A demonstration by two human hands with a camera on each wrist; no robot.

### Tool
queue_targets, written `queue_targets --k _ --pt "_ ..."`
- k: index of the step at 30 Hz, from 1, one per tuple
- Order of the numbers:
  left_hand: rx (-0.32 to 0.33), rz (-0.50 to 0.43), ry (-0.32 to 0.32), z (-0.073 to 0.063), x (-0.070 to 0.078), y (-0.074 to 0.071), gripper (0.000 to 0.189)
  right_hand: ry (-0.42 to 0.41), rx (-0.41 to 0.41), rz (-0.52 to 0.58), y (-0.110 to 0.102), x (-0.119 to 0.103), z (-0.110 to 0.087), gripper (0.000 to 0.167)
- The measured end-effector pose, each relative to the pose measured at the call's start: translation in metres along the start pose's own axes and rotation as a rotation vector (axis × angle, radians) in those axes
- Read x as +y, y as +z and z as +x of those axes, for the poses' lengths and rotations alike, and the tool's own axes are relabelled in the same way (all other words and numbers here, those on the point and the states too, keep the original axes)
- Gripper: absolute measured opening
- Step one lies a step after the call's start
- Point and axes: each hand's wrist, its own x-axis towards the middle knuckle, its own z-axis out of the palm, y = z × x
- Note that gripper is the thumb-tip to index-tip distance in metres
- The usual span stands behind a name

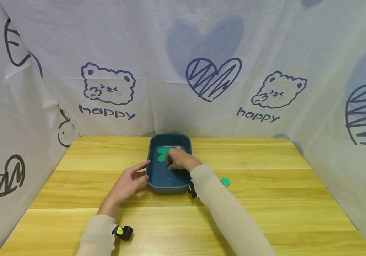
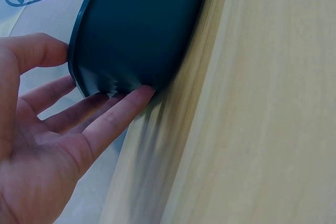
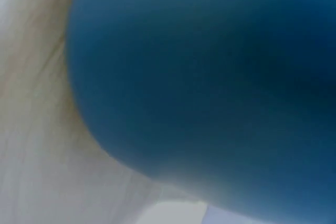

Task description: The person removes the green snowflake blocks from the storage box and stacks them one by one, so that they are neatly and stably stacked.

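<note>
In a blue tray [image 1: 160,176] set lengthwise ahead, green discs [image 1: 162,158] lie just left of the nearer right hand [image 1: 181,159], its grip unclear; the left hand [image 1: 128,184] spreads against the tray's left wall.

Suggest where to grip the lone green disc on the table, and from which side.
I'd pinch the green disc by opposite points on its notched rim, coming from above: it lies flat on the table, leaving little edge to grip level. The right sleeve crosses close on its left, so its right side looks freer.
</note>
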Motion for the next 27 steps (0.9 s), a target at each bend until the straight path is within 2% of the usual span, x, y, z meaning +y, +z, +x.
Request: queue_targets --k 7,11,18,27 --pt "-0.002 0.003 -0.008 0.000 0.000 0.000 0.058 0.015 -0.040 -0.002 -0.002 -0.002 -0.004 0.038" --pt "0.001 0.015 -0.008 0.000 0.000 0.000 0.058 0.026 -0.067 0.012 -0.005 -0.005 -0.008 0.034" --pt "-0.003 0.006 -0.001 0.000 -0.001 0.000 0.058 -0.013 -0.076 0.023 -0.004 -0.005 -0.011 0.025" --pt "0.001 0.008 -0.006 0.000 -0.002 0.000 0.057 -0.062 -0.076 0.052 -0.003 -0.001 -0.014 0.027"
